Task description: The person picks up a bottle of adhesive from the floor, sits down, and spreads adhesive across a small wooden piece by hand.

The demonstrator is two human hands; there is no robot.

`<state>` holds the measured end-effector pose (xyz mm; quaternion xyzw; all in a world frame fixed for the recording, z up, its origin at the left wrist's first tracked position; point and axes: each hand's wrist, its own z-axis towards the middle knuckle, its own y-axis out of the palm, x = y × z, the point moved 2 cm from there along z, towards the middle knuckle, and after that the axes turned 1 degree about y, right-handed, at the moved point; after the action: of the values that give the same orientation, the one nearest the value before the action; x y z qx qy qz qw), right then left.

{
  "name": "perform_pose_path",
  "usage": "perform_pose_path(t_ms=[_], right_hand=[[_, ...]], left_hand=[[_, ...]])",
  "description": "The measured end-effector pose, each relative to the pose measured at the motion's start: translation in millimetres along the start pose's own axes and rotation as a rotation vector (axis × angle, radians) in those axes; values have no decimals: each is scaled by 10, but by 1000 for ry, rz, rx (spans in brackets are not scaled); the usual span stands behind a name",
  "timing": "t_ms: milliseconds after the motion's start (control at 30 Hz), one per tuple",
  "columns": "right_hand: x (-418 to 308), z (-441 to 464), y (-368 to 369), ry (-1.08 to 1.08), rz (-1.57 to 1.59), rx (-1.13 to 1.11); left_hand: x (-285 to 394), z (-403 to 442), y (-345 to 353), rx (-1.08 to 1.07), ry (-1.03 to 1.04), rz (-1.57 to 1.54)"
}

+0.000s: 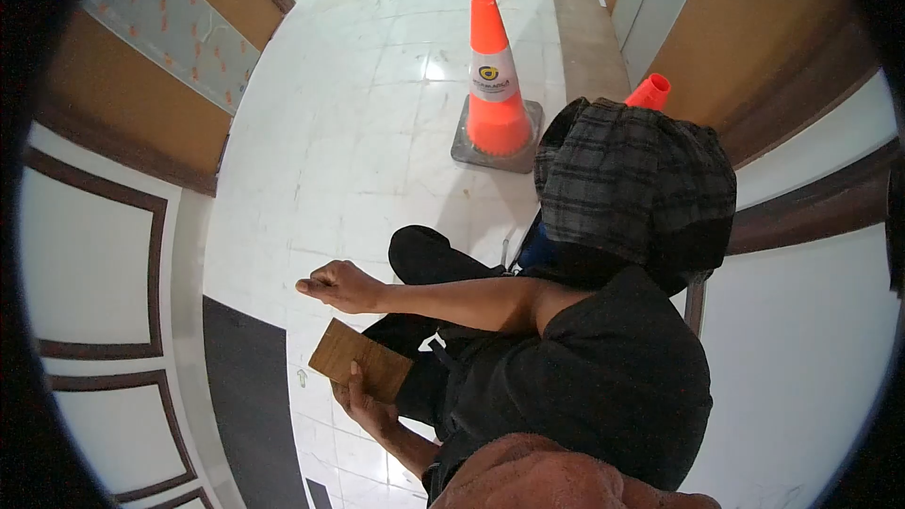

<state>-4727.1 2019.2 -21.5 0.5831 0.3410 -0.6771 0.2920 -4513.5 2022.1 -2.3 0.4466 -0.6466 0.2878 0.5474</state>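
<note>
A flat, square-edged piece of brown wood is gripped in my left hand, with the thumb lying across its upper face and the other fingers mostly hidden beneath it. My right hand is a little apart from the wood, closed, with its fingers curled in and one fingertip pointing left. Whatever it may hold is too small or too hidden to tell. Both forearms reach out over my legs in black trousers.
An orange traffic cone stands on the white tiled floor. A second cone shows partly behind a dark plaid cloth item at my right side. A panelled wall and a black floor strip lie ahead.
</note>
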Motion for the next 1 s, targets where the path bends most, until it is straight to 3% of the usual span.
perform_pose_path(t_ms=[67, 200, 267, 300, 333, 400, 467, 533, 600, 733, 767, 833, 900, 1000], right_hand=[[-28, -51, 19, -74, 241, -7], [76, -185, 180, -203, 123, 197], [261, -111, 286, 82, 510, -288], [324, -151, 318, 218, 649, -411], [225, -242, 303, 234, 608, -474], [190, -348, 458, -40, 570, -517], [273, -398, 541, -23, 483, -719], [187, -450, 550, -73, 504, -680], [163, -457, 523, 24, 301, -591], [195, -393, 596, 49, 500, -553], [189, -402, 557, 141, 479, -586], [252, -387, 560, 233, 454, -619], [334, -335, 565, 81, 347, -540], [393, -358, 591, 193, 397, -564]], left_hand=[[41, -10, 16, -8, 41, 1], [13, 27, -34, -27, 24, -31], [-116, 105, -206, -78, -63, -182], [-208, 165, -313, -77, -62, -184], [-293, 222, -380, -108, -89, -328], [-332, 227, -379, -136, -114, -476], [-182, 93, -151, -176, -204, -638], [-227, 170, -219, -277, -184, -687], [-209, 210, -216, -574, -203, -859], [-114, 89, -137, -333, -184, -712], [-116, 92, -158, -279, -180, -663], [-147, 170, -247, -538, -87, -649], [-152, 179, -314, -477, -113, -605], [-182, 164, -350, -370, -123, -511]])
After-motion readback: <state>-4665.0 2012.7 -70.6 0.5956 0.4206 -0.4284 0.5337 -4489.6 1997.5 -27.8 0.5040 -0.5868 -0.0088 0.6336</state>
